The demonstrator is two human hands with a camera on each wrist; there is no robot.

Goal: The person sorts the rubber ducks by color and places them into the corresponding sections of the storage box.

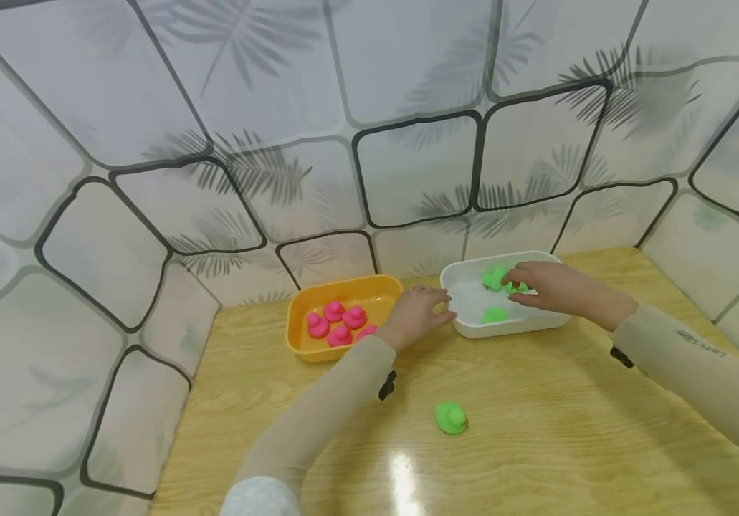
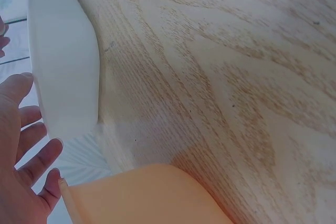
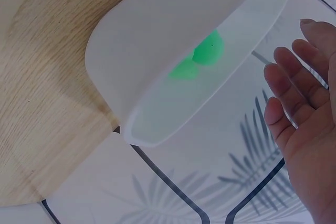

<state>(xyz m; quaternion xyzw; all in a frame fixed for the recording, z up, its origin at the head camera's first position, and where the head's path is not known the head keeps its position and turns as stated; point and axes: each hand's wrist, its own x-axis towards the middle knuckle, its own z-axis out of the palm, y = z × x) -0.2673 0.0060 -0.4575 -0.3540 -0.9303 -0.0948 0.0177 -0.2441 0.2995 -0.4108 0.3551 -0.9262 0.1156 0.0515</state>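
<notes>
While the right hand (image 1: 552,287) reaches into the white tub (image 1: 524,326), we record its fingers over a green duck (image 1: 516,287) at the tub's far side; the right wrist view shows that hand's fingers fairly straight, so we cannot tell whether it has hold of the toy. We judge these ducks light, soft and rather smooth, best pinched across the body. Two more green ducks (image 1: 493,278) lie in the tub, and one loose duck (image 1: 451,418) sits well apart on the worktop (image 1: 537,444). The left hand (image 1: 416,315) is relaxed and holds nothing, resting between the white tub and the orange tub (image 1: 343,290), which contains pink ducks (image 1: 337,324).
</notes>
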